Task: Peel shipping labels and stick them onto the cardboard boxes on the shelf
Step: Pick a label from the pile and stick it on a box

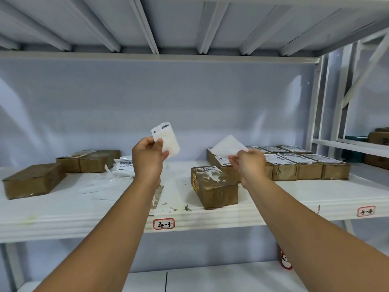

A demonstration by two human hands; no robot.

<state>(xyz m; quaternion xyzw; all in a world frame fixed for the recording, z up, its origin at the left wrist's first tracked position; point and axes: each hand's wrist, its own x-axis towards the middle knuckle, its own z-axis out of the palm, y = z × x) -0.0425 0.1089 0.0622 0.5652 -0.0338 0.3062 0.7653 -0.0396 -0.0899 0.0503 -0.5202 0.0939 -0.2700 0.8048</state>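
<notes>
Left hand is pinching a barcoded label; right hand is pinching a white sheet above the shelf.

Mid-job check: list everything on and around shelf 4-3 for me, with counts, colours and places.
Shelf: one, white, spans the view.
Left boxes: three, brown, shelf's left.
Centre box: one, brown, torn label residue, front centre.
Labelled boxes: count unclear, brown, white labels, shelf's right.
Label stack: one, white, back, left of centre.
Scraps: several, pale, shelf front.
Shelf tags: two, white, red-edged, front lip.
Barcoded label: one, white, held up.
Blank sheet: one, white, held up.
Left grip: pinches barcoded label.
Right grip: pinches blank sheet.
</notes>
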